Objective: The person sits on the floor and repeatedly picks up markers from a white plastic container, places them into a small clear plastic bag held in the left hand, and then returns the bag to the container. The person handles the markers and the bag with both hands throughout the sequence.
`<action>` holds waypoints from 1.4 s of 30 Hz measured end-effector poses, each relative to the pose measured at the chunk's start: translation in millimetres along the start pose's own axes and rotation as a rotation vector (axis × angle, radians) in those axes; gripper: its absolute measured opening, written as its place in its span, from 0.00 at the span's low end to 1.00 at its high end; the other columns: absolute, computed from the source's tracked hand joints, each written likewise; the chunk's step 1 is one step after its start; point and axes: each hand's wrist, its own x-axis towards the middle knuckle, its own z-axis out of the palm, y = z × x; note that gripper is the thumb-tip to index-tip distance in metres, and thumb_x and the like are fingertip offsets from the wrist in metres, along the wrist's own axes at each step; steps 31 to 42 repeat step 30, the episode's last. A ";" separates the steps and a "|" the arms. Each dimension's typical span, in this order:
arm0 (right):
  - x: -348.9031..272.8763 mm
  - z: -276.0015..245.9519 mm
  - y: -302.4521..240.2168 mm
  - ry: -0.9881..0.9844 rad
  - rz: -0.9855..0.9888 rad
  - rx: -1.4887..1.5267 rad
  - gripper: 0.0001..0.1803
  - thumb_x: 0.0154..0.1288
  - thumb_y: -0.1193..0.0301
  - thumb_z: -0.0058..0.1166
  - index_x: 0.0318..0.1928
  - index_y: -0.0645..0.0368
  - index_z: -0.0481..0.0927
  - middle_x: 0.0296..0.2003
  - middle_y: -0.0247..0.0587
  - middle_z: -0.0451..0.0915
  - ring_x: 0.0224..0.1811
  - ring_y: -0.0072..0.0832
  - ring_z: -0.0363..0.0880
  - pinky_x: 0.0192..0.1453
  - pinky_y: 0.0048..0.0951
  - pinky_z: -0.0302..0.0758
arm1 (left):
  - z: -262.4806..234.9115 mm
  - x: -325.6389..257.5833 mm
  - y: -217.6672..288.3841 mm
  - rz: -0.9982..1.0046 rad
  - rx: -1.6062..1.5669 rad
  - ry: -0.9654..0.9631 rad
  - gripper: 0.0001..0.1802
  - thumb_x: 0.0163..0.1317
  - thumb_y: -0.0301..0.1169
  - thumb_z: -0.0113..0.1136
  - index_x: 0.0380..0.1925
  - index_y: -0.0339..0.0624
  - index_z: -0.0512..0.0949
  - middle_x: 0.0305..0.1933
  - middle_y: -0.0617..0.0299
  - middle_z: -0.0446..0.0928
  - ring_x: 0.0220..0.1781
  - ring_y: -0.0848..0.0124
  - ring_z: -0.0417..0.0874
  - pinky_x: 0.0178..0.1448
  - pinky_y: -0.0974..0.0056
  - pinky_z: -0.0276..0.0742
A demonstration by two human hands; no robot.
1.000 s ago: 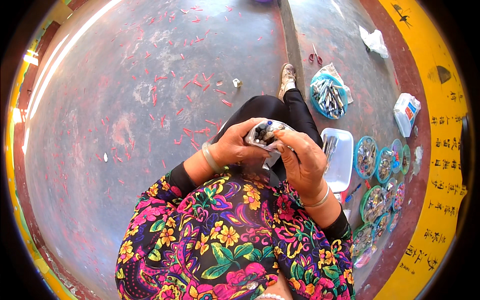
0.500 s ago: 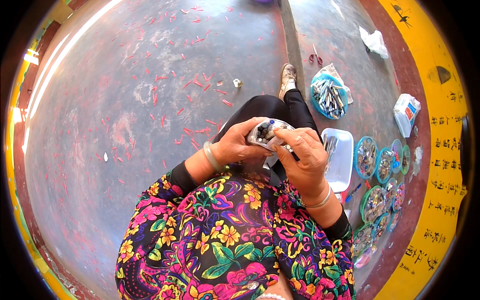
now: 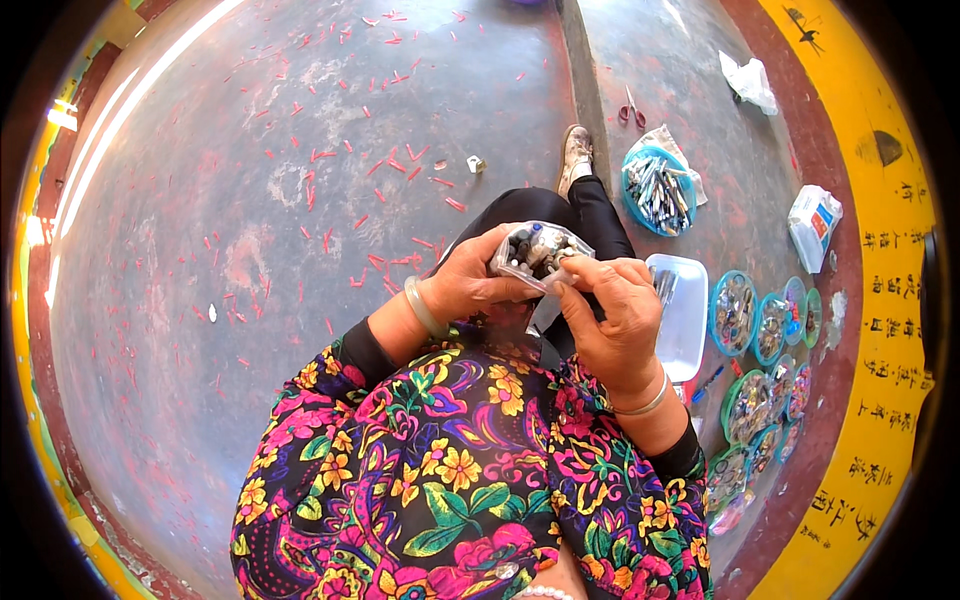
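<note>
Above my lap, my left hand (image 3: 472, 282) is closed round the side of a clear plastic bag (image 3: 522, 276). The bag's mouth faces up and shows small dark, white and blue pieces (image 3: 541, 248), too small to name. My right hand (image 3: 618, 318) is at the bag's right rim, thumb and forefinger pinching there. Whether a small piece is also between those fingertips I cannot make out. Bangles circle both my wrists.
On the right stand a blue basket of pen-like sticks (image 3: 657, 192), a white tray (image 3: 681, 325) and several round baskets of small parts (image 3: 733, 312). Scissors (image 3: 631, 112), a white package (image 3: 814, 228) and a plastic bag (image 3: 748, 82) lie beyond. Red scraps (image 3: 311, 190) litter the floor.
My right fingers have drawn back from over the bag's contents to its right rim. The bag's mouth is spread wider, and more of the pieces show.
</note>
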 end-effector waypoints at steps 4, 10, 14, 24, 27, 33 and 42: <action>-3.6 1.2 1.7 0.083 0.032 0.013 0.12 0.46 0.79 0.63 0.36 0.60 0.81 0.25 0.37 0.80 0.27 0.32 0.78 0.38 0.29 0.69 | -1.5 1.9 -0.9 -0.055 -0.169 0.020 0.28 0.55 0.21 0.64 0.56 0.37 0.65 0.47 0.61 0.76 0.47 0.74 0.77 0.49 0.69 0.76; -0.2 4.1 6.5 0.045 -0.086 -0.037 0.12 0.45 0.79 0.62 0.35 0.60 0.81 0.26 0.37 0.80 0.30 0.33 0.77 0.39 0.30 0.69 | -3.9 2.6 -1.1 -0.030 -0.102 0.000 0.30 0.53 0.21 0.65 0.56 0.37 0.66 0.50 0.62 0.75 0.50 0.75 0.75 0.55 0.67 0.73; 1.7 3.7 7.3 -0.017 -0.090 -0.069 0.11 0.47 0.79 0.61 0.35 0.60 0.81 0.28 0.37 0.79 0.33 0.34 0.77 0.41 0.31 0.69 | -4.4 2.5 -0.9 -0.031 -0.077 -0.012 0.32 0.51 0.21 0.67 0.57 0.38 0.66 0.51 0.63 0.74 0.51 0.76 0.74 0.57 0.67 0.71; 0.6 10.1 10.6 0.031 -0.073 0.065 0.10 0.49 0.80 0.59 0.35 0.60 0.81 0.30 0.38 0.80 0.34 0.35 0.77 0.42 0.32 0.71 | -3.1 2.7 1.4 -0.042 -0.053 -0.065 0.40 0.47 0.20 0.69 0.60 0.40 0.61 0.48 0.64 0.73 0.49 0.76 0.74 0.52 0.68 0.73; 1.1 11.6 12.6 -0.023 -0.117 0.055 0.10 0.49 0.81 0.59 0.36 0.60 0.81 0.30 0.39 0.80 0.36 0.36 0.78 0.44 0.32 0.71 | -3.2 1.0 3.8 -0.108 -0.058 -0.070 0.41 0.47 0.20 0.70 0.61 0.40 0.60 0.53 0.62 0.72 0.54 0.74 0.72 0.57 0.65 0.71; 3.5 9.6 7.8 -0.058 -0.086 -0.010 0.10 0.48 0.81 0.59 0.35 0.59 0.81 0.31 0.39 0.81 0.38 0.37 0.78 0.45 0.34 0.71 | -1.4 2.6 2.9 -0.043 -0.018 -0.079 0.42 0.48 0.20 0.67 0.63 0.46 0.58 0.48 0.63 0.72 0.46 0.77 0.74 0.48 0.70 0.75; 3.5 9.6 7.8 -0.058 -0.086 -0.010 0.10 0.48 0.81 0.59 0.35 0.59 0.81 0.31 0.39 0.81 0.38 0.37 0.78 0.45 0.34 0.71 | -1.4 2.6 2.9 -0.043 -0.018 -0.079 0.42 0.48 0.20 0.67 0.63 0.46 0.58 0.48 0.63 0.72 0.46 0.77 0.74 0.48 0.70 0.75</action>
